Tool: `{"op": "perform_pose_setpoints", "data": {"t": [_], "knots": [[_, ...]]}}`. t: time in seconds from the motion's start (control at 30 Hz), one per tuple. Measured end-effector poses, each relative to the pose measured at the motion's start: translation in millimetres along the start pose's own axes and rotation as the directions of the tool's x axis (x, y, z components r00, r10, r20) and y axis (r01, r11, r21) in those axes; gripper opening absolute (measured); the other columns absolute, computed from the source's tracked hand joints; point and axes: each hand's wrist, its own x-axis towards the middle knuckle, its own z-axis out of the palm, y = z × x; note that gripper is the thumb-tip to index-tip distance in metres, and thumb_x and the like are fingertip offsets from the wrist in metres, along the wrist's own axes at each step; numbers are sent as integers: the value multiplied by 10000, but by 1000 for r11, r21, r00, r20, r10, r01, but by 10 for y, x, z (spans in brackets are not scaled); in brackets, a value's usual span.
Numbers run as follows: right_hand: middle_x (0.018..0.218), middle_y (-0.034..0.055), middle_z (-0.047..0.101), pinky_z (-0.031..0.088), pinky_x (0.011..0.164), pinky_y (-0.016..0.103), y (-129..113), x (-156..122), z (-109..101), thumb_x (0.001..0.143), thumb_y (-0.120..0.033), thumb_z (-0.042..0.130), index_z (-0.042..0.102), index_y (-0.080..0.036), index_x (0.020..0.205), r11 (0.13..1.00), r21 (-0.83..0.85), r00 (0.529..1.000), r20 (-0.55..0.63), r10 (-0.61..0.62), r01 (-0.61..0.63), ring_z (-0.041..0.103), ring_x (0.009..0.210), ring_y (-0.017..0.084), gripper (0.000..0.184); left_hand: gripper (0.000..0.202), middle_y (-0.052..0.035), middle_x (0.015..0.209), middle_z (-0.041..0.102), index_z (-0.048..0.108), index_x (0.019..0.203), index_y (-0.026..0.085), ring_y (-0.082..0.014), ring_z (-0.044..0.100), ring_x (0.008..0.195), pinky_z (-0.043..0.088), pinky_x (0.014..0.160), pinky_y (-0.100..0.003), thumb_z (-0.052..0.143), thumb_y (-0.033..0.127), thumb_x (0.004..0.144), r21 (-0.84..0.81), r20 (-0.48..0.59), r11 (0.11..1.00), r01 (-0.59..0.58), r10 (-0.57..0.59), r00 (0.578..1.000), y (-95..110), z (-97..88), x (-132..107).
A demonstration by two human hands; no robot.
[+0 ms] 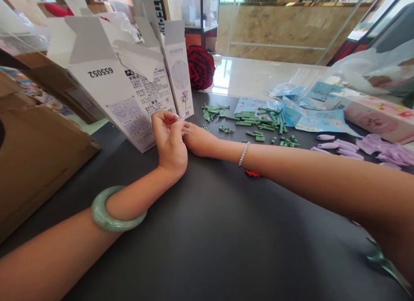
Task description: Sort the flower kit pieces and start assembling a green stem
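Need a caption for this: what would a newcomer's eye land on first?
The pale green bangle on the left forearm, bottom left, stands out first. At centre, the left hand and right hand meet over something tiny, before an open white carton. To the right lie scattered green stem pieces and lilac petals.

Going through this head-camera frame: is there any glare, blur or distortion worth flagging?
Head view: wide-angle distortion bows the dark matte tabletop and stretches the bare right forearm; glare whitens the glossy pale surface beyond; the left hand's fingers look fairly sharp, without heavy motion blur.
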Motion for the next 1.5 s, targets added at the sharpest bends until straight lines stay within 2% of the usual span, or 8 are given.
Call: {"op": "perform_pose_setpoints", "data": {"t": [0.33,0.43,0.57,0.73,0.93,1.07,1.3,1.5], "knots": [[1331,178,636,403,1122,422,-35,-127,-33,976,-60,449,654,-68,1175,999,-33,999,-46,7,-9,514,1332,266,286,187,-4,825,518,500,752,251,-159,585,758,463,617,-254,619,108,773,72,-2,997,38,-37,999,38,22,1],[1292,199,653,413,1082,380,-53,-111,-93,1010,-106,455,656,-50,1152,993,92,994,-75,78,-71,563,1266,245,253,200,-9,824,520,493,733,244,-159,570,756,456,616,-255,630,101,764,55,-7,998,27,-27,1000,18,6,18],[1154,150,714,453,927,324,10,-162,-365,1049,-203,419,666,-61,1149,884,390,933,-135,333,-259,646,1054,206,302,178,-5,813,514,497,773,237,-161,557,741,453,585,-245,636,133,737,62,-32,998,-13,15,999,-30,-20,45],[928,67,712,444,788,288,247,-528,-764,1035,-259,432,704,-108,990,799,519,909,-91,406,-304,617,850,161,315,194,-8,810,504,479,775,229,-164,562,757,450,571,-232,645,139,733,86,-40,996,3,0,999,-55,-17,58],[821,55,669,417,734,323,367,-1217,-844,960,-321,512,685,-163,876,890,199,900,-66,431,-411,572,750,175,249,174,3,795,522,492,770,218,-145,566,726,427,536,-220,632,137,705,93,-54,995,46,-41,998,-64,4,79],[887,93,655,453,756,349,336,-1474,-751,964,-374,529,676,-146,1017,916,38,917,25,399,-400,596,756,204,276,175,10,772,523,484,770,222,-141,566,692,422,524,-223,620,131,707,111,-53,990,86,-81,995,-49,12,77],[1028,200,658,495,720,389,109,-1467,-665,1008,-443,479,601,-96,1131,804,-198,787,174,592,-561,674,895,328,387,170,7,752,538,481,721,223,-142,562,701,423,534,-220,604,107,726,148,-51,969,200,-194,980,18,36,69],[999,250,689,454,593,372,-20,-1359,-617,1051,-372,390,574,-51,1178,764,-336,764,166,624,-551,718,827,353,391,162,17,722,524,484,696,210,-137,540,695,410,541,-220,586,86,711,151,-69,955,257,-249,966,64,65,70]]}}
